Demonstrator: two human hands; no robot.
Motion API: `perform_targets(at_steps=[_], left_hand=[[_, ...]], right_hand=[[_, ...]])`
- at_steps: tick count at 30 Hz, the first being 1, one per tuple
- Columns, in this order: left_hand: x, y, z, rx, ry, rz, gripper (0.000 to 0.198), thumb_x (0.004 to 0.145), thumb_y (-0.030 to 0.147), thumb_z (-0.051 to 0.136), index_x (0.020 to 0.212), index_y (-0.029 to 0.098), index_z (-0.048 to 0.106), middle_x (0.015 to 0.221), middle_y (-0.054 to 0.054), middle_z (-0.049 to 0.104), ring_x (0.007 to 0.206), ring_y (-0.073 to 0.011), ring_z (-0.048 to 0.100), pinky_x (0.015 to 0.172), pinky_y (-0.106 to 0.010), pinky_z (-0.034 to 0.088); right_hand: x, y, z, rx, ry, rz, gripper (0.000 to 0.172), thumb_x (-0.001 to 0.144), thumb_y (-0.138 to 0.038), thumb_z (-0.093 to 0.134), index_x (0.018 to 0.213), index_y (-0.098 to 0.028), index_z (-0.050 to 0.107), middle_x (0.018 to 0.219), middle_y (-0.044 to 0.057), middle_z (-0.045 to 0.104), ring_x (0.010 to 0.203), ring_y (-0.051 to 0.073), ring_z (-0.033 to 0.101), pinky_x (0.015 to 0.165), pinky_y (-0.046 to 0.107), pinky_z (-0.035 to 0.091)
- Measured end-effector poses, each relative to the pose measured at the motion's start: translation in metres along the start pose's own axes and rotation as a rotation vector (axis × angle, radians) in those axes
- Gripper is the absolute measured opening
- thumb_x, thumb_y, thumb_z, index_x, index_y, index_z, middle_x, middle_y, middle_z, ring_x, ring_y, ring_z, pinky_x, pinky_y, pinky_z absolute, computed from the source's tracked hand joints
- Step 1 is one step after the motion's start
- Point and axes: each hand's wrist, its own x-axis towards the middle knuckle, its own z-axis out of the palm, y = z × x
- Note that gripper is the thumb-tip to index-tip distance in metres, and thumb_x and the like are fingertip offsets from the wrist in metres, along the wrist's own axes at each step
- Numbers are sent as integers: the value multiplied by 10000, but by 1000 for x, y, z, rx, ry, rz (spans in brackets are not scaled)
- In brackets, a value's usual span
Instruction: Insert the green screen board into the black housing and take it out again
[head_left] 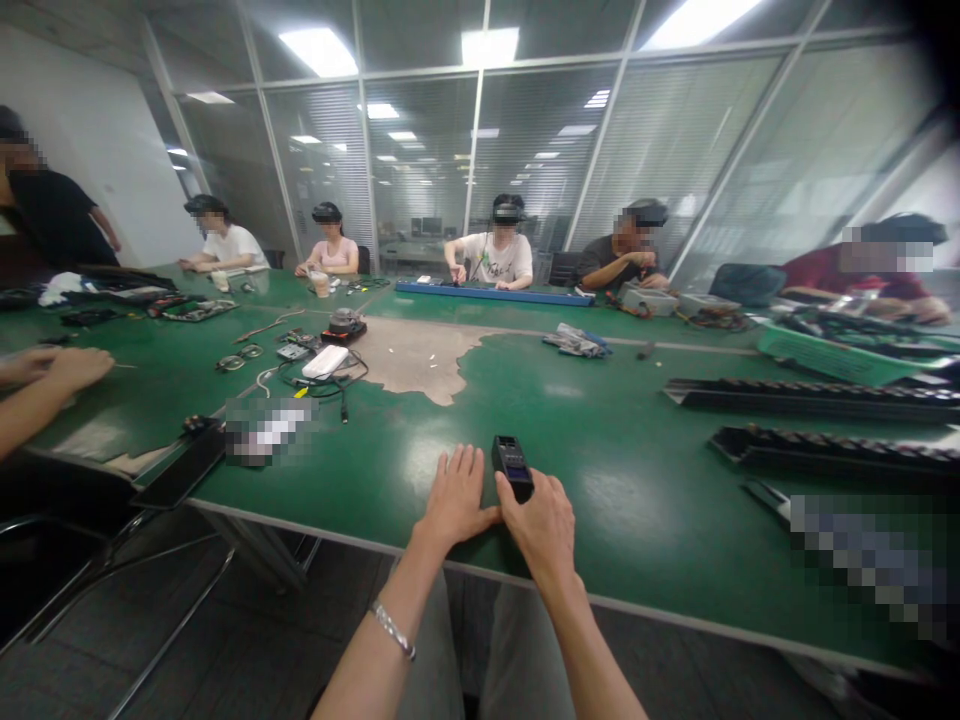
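My left hand [456, 502] lies palm down on the green table [630, 540], its fingers stretched forward and holding nothing. Just to its right is a small black handheld device [511, 460] with a dark screen and little buttons on its upper face. My right hand [543, 525] is wrapped around the near end of this device, thumb on the left side, fingers mostly hidden on the right. The tip of my left thumb comes close to the right hand; whether they touch I cannot tell.
Left of centre lie a white box-like device [325, 362], cables and a bare tan patch [412, 360]. Gloves [577, 341] lie further back. Right are black metal channels [817, 396] and a green basket [840, 355]. Several people sit around; another person's hands [64, 368] are at left.
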Motion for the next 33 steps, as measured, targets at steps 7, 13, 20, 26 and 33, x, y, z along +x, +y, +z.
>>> perform_targets(at_steps=[7,13,20,26,33], left_hand=[[0,2,-1,10,2,1,972,859,794,357,1539,107,254,1602,-178,274,1498,-349,169,1211,-550,133],[-1,3,-3,7,-6,0,1000,842,861,263,1516,125,324,1602,-180,275,1497,-351,173,1210,-541,141],[-2,3,-2,14,20,-7,962,864,845,223,1509,142,350,1601,-159,289,1496,-337,185,1212,-531,145],[-2,3,-1,25,10,-10,962,878,831,195,1512,125,352,1602,-161,287,1497,-334,182,1216,-525,136],[-1,4,-1,23,5,-5,944,890,817,187,1517,130,347,1604,-154,285,1500,-326,176,1217,-525,132]], right_hand=[[13,-6,-21,116,121,-54,454,883,-582,525,1006,-168,663,920,105,651,856,236,581,782,324,409],[25,25,-31,103,230,-49,522,864,-616,517,1035,-145,666,910,121,661,851,254,580,802,356,421],[18,62,-14,31,157,1,551,855,-627,505,1053,-137,661,945,141,657,883,273,585,812,372,428],[15,68,-7,-5,115,39,562,849,-625,515,1084,-132,649,983,153,643,900,276,582,807,368,433],[11,67,-9,-20,86,64,605,849,-600,526,1182,-102,614,1051,179,631,961,294,591,837,380,443]])
